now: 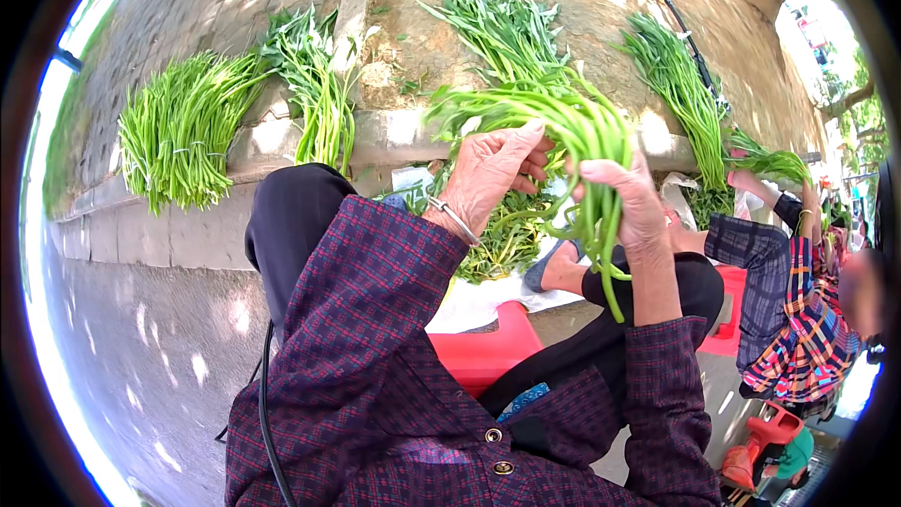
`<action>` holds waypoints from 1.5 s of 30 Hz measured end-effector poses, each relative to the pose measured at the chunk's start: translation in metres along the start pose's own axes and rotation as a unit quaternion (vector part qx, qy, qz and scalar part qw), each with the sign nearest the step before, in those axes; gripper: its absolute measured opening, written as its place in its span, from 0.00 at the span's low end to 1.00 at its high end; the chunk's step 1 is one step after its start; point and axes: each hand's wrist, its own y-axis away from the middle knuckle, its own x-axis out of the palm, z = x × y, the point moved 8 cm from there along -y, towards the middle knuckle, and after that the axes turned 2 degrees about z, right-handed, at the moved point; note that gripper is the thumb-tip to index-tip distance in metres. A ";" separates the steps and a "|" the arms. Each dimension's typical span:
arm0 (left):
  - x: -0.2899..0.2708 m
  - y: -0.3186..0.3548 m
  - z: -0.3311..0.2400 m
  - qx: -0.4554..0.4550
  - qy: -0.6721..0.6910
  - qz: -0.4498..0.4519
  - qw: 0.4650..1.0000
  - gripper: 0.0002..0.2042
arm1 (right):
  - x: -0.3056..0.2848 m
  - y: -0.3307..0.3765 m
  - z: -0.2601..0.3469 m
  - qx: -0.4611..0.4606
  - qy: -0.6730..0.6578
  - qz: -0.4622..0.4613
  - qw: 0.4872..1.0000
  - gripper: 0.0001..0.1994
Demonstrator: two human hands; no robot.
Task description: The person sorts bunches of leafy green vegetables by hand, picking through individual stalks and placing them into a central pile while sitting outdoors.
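Note:
A bunch of water spinach (601, 136), its long green stems bent over in an arc, is gripped in my right hand (631, 197). The cut ends hang down beside that wrist, and the leafy tips trail off to the left, slightly blurred. Against the left side of the stems is my left hand (502, 164), thumb and fingers curled together; what they pinch, if anything, cannot be made out. A bangle (454, 218) circles my left wrist. Below both hands, loose leafy greens (502, 249) lie heaped on a white sheet (469, 305).
A big tied bundle of stems (183, 131) and a smaller one (319, 99) stand left along the kerb (216, 216). More bunches lie ahead (497, 33) and right (671, 84). A red stool (488, 347) is beneath me. Another person (807, 319) sits at the right, handling greens.

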 end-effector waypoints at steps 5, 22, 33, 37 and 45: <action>-0.006 -0.002 0.013 -0.065 0.000 -0.013 0.998 0.11 | 0.024 0.000 -0.018 0.036 0.052 0.025 0.998 0.14; -0.018 -0.001 0.011 -0.096 -0.068 -0.035 0.992 0.14 | 0.023 -0.005 -0.031 0.031 0.034 0.021 0.999 0.12; -0.024 -0.003 0.004 -0.086 -0.013 -0.026 0.996 0.14 | -0.004 -0.010 -0.020 0.029 -0.054 -0.008 0.998 0.12; -0.037 -0.007 0.000 -0.070 0.066 -0.033 0.995 0.15 | -0.015 -0.011 -0.014 0.030 -0.072 -0.035 0.996 0.14; -0.038 -0.011 -0.021 -0.003 0.069 0.008 0.998 0.14 | -0.024 -0.013 -0.006 0.015 -0.067 -0.047 0.997 0.14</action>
